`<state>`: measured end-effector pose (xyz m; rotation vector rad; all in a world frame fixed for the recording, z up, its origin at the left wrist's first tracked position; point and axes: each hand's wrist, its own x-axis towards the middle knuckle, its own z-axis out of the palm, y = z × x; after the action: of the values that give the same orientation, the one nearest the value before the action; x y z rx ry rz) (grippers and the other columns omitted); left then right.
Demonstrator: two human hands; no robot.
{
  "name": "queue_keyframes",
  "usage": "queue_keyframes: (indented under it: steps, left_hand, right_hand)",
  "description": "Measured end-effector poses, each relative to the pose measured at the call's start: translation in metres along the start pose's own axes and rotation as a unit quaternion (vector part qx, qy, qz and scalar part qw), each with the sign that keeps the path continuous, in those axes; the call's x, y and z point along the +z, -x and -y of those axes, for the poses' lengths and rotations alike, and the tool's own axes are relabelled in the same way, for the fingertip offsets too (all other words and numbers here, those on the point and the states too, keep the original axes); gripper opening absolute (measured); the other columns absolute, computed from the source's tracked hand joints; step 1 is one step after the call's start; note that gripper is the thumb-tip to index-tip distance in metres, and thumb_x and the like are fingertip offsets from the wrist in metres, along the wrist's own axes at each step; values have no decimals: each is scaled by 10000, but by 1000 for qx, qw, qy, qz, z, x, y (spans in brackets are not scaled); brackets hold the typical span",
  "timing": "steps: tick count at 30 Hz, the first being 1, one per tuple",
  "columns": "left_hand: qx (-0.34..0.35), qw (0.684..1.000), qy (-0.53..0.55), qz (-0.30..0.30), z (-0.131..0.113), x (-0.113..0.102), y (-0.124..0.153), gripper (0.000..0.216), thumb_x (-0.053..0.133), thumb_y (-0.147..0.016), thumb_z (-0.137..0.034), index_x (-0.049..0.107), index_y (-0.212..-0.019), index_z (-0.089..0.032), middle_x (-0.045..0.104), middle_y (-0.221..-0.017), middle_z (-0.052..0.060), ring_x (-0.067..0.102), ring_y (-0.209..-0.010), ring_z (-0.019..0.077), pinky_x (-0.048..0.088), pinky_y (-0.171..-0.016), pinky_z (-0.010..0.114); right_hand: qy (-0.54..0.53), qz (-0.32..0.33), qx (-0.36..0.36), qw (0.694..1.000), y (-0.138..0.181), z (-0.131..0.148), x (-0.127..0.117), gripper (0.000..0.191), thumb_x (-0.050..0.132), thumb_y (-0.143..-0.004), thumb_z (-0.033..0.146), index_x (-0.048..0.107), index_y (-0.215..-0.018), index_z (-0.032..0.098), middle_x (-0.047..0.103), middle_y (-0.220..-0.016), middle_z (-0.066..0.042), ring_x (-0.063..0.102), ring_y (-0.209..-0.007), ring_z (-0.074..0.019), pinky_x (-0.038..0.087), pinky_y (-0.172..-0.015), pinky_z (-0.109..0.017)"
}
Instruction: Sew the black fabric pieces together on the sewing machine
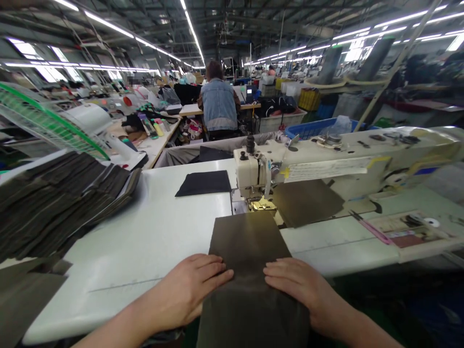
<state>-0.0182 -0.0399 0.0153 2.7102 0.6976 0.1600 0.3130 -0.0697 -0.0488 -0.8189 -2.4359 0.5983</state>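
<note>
A dark olive-brown fabric panel (250, 241) lies lengthwise before me, its far end close to the sewing machine's needle area (263, 204) and its near end reaching the bottom of the view. My left hand (194, 285) is at the panel's left edge, fingers extended over the top. On the opposite edge, my right hand (297, 285) lies likewise, fingers on the cloth. Both thumbs are hidden, apparently beneath the panel. Light shines on the presser foot and needle plate of the sewing machine (250, 166). Another olive piece (308, 203) lies under the machine's arm.
Stacked dark fabric pieces (65, 203) cover the table's left side. A black folded piece (205, 183) lies left of the machine. Pink-handled tweezers (373, 229) and a parts tray (416, 229) are at right. A fan (87, 121) stands behind; a person (219, 104) sits ahead.
</note>
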Motion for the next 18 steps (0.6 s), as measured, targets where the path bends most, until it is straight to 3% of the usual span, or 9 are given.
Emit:
queue_keyframes:
  steps: [2,4,6,9,11,15,18]
  left_hand:
    - [-68,991,102,-59,4,1,-8,338,455,-992,-268,631,-1277,-222,706,-1181,91,675,-1057,224,551,-935,336]
    - [-181,959,161,-145,12,7,-18,300,422,-1001,-316,691,-1079,-209,721,-1070,65,684,-963,205,565,-855,309]
    - [-294,918,161,-210,21,13,-27,320,420,-973,-367,682,-908,-195,725,-935,54,684,-879,225,564,-803,335]
    - [-380,889,128,-221,29,19,-37,299,465,-911,-430,651,-850,-205,708,-822,44,672,-790,251,542,-750,362]
    - [-401,881,106,-228,27,20,-39,285,468,-900,-453,620,-840,-219,693,-783,34,663,-747,249,523,-716,357]
    - [-442,858,82,-247,21,23,-36,284,413,-918,-478,511,-788,-245,618,-662,1,626,-631,229,479,-625,327]
    - [-468,846,53,-250,19,27,-34,272,387,-920,-480,468,-796,-252,587,-648,-1,610,-608,230,448,-592,319]
  right_hand:
    - [-113,-59,86,988,-17,2,-4,292,573,-939,286,659,-1216,255,713,-1226,-66,659,-1148,-228,510,-1013,-369]
    - [-187,-136,208,950,-35,0,-2,244,591,-914,360,691,-1098,235,738,-1102,-69,694,-1032,-238,548,-919,-364]
    - [-223,-203,317,899,-52,-7,4,361,638,-852,372,642,-1172,203,736,-1022,-71,703,-924,-234,561,-846,-364]
    - [-232,-246,386,858,-68,-17,15,635,651,-796,348,460,-1370,153,695,-856,-22,660,-715,-187,546,-719,-334]
    - [-211,-247,383,865,-72,-19,18,556,613,-803,314,472,-1321,169,638,-761,23,607,-632,-160,512,-652,-303]
    - [-150,-203,323,912,-73,-16,18,136,562,-831,250,629,-948,229,644,-774,7,608,-695,-160,482,-672,-288]
    - [-115,-198,296,927,-77,-16,19,134,540,-879,236,670,-913,227,700,-884,-24,644,-811,-181,490,-775,-315]
